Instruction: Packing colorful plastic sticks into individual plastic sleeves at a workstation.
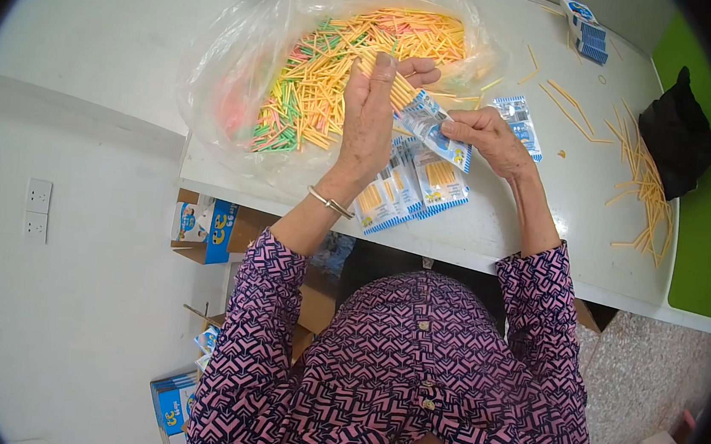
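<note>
My left hand (372,112), upper centre of the frame, is curled around a bundle of yellow sticks (401,91), their lower ends at a blue-and-white packet (434,131). My right hand (492,141) pinches that packet between thumb and fingers, partly hiding a flat packet (521,118) behind it. Just below lie filled packets (391,193) on the white table (595,219). At upper left, a clear plastic bag (217,63) spreads around coloured sticks (316,103); my left hand covers some. Loose sticks (647,194) lie at right beside a black bundle (680,138). A pale wall (56,313) fills the left.
</note>
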